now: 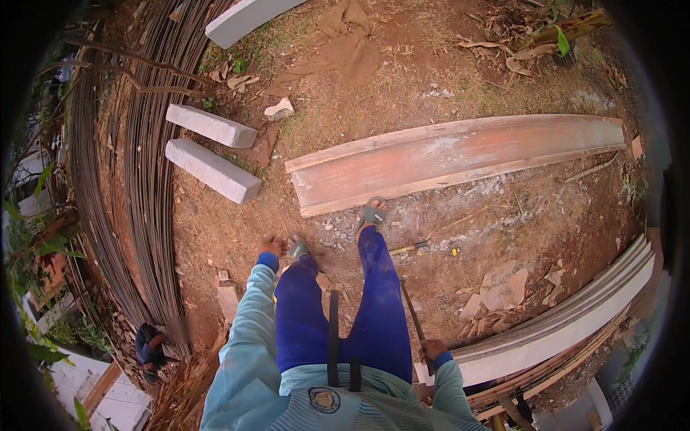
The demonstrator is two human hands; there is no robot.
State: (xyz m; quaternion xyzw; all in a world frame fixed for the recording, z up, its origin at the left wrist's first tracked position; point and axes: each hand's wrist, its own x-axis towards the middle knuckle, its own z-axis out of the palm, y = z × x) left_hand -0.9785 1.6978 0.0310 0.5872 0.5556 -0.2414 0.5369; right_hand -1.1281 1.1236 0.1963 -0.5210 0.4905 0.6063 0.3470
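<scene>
Rod-like tool (415,316), thin, dark and long, is being gripped at its near end by the right hand (432,350), whose fingers are closing around it; the shaft is slanting up and to the left, beside the right leg in blue trousers. The left hand (270,246) is being held out low and forward, just beside the left foot; whether its fingers are open or curled cannot be told, and nothing is seen in it.

Bare reddish earth (460,237) is being stood upon, scattered with pale stone chips, dry leaves and wood scraps. A long reddish wooden plank (460,154) is lying across the ground just beyond the feet, and the right sandal (373,214) is resting against its near edge. Near that foot, to the right, a small yellow-handled tool (410,248) is lying on the dirt. On the far left, two grey concrete blocks (212,147) are lying side by side, with a third at the top edge. Long bundles of rusty steel bars (147,179) are curving down the left side. At the near right, pale stacked boards (560,323) are arching along the rim. A brown cloth (345,43) is spread on the far ground.
</scene>
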